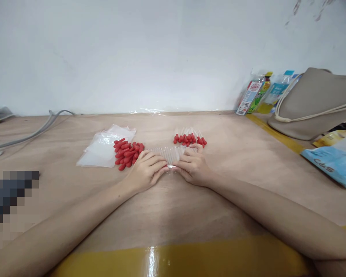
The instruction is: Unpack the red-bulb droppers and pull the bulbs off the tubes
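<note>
My left hand [148, 169] is closed in a pinch, with a bit of red rubber bulb showing at its fingertips. Opposite it, my right hand [194, 167] pinches a clear thin tube [171, 166], which lies level between the two hands. Just beyond the fingers, a row of clear tubes [170, 154] lies side by side on the table. Beside my left hand is a pile of loose red rubber bulbs [127, 154]. Past my right hand lie droppers [190, 138], clear tubes with red bulbs on their near ends.
Clear plastic bags [103, 148] lie behind the loose bulbs. A grey cable [31, 135] runs along the left. Drink cartons [249, 96], a bottle [279, 90], a grey-beige bag [317, 102] and a blue packet [331, 161] stand or lie at the right. Yellow tape [175, 257] edges the table.
</note>
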The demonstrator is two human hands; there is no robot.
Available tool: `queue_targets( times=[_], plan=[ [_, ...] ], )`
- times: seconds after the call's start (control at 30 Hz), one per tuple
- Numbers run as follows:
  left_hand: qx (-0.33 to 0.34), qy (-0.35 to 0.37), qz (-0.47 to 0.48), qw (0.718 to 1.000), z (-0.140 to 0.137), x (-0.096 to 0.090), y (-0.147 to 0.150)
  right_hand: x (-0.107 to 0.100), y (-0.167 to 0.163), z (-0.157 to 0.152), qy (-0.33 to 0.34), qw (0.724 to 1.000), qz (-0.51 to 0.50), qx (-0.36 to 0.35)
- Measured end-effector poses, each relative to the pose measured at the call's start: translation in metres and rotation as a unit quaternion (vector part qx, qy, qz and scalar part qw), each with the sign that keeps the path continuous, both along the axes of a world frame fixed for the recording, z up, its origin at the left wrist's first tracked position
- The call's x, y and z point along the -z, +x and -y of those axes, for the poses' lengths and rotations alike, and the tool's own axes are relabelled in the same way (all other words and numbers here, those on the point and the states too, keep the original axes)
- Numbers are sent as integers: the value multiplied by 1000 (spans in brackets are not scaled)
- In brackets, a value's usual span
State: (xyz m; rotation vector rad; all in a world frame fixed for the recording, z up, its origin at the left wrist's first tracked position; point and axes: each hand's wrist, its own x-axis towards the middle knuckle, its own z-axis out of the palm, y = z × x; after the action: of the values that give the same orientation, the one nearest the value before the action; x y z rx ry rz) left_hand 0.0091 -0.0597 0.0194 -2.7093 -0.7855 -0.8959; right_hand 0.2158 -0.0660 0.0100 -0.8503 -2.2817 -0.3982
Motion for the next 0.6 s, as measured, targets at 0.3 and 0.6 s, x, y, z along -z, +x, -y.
queue_targets(
  times=[0.3, 0.6],
  plan=[
    [3, -14, -47, 999, 6, -5, -2, 1, 3, 3, 27, 999, 9, -21],
    [16, -21, -41, 999, 9, -5, -7, -1, 9, 10, 43, 999, 2, -22]
  ],
)
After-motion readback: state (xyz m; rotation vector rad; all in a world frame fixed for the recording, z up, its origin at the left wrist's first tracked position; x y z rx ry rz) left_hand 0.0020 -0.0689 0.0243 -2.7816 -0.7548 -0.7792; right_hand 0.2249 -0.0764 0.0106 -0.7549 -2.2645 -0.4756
